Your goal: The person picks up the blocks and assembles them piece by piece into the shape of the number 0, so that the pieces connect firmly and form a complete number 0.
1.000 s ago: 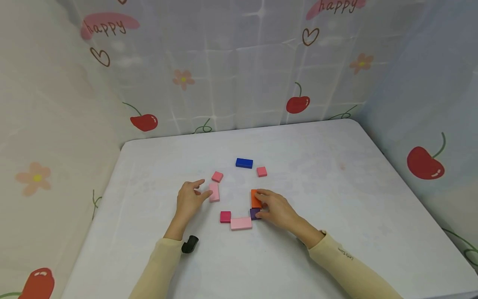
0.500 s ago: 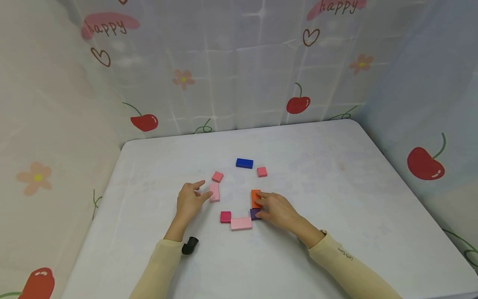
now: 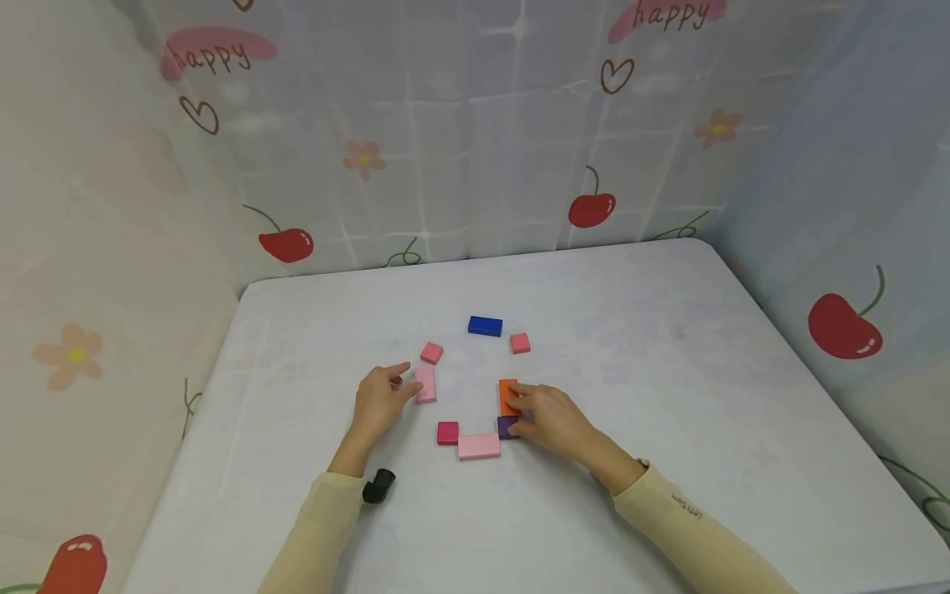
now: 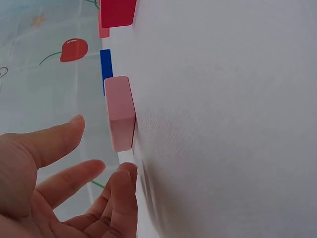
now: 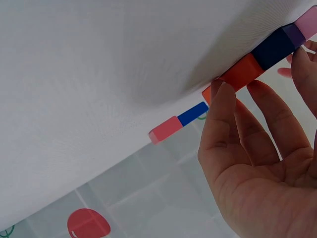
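Note:
My left hand (image 3: 377, 402) hovers beside an upper light pink block (image 3: 426, 385); in the left wrist view its loosely bent fingers stand apart from the block (image 4: 120, 111) and hold nothing. My right hand (image 3: 552, 419) rests against an orange block (image 3: 508, 394) and a dark purple block (image 3: 505, 427), which lie end to end. Its fingertips touch the orange block (image 5: 242, 72) along its side, and the thumb is at the purple one (image 5: 294, 34). A lower light pink block (image 3: 478, 446) adjoins the purple block, with a crimson block (image 3: 448, 433) at its left end.
Farther back on the white table (image 3: 631, 330) lie a blue block (image 3: 486, 326) and two small coral blocks, the left coral block (image 3: 431, 353) turned at an angle and the right coral block (image 3: 520, 342). A black device (image 3: 379, 486) sits at the left wrist. A printed curtain (image 3: 475, 165) hangs behind.
Left fingers have shifted very slightly to the right beside the light pink block. The right hand and the blocks have stayed essentially in place.

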`<state>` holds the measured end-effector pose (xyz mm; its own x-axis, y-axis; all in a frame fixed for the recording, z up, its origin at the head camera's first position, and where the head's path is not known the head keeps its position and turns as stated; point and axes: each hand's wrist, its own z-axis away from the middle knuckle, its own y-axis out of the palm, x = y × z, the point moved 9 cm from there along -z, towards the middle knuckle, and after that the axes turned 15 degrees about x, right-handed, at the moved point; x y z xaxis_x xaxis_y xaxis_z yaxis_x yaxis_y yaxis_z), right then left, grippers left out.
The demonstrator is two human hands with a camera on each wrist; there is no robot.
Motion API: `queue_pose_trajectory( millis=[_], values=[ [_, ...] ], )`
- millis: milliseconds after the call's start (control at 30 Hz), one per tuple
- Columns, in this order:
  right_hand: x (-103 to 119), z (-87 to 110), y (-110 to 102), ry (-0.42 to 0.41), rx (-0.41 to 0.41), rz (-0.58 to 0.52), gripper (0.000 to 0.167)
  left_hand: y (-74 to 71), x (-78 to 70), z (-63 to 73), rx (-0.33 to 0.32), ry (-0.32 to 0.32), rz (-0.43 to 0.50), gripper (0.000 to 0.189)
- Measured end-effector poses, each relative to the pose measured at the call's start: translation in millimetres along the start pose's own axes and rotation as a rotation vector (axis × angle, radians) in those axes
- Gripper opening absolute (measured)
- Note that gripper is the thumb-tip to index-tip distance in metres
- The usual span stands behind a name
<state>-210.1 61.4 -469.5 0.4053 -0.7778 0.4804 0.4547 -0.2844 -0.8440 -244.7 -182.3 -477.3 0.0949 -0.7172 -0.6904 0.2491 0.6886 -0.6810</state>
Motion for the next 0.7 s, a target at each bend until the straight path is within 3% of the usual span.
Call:
queue_pose_trajectory(
  millis=[267, 700],
  values=[
    [0.9, 1.2, -0.2, 0.012, 0.003, -0.004, 0.045, 13.8, 5.4, -10.3, 0.115, -0.031, 0.070, 0.052],
    [1.8, 2.1, -2.6, 0.014, -0.005, -0.005, 0.046, 26.6, -4.2, -8.1, 0.148, 0.003, 0.102, 0.047]
  ],
)
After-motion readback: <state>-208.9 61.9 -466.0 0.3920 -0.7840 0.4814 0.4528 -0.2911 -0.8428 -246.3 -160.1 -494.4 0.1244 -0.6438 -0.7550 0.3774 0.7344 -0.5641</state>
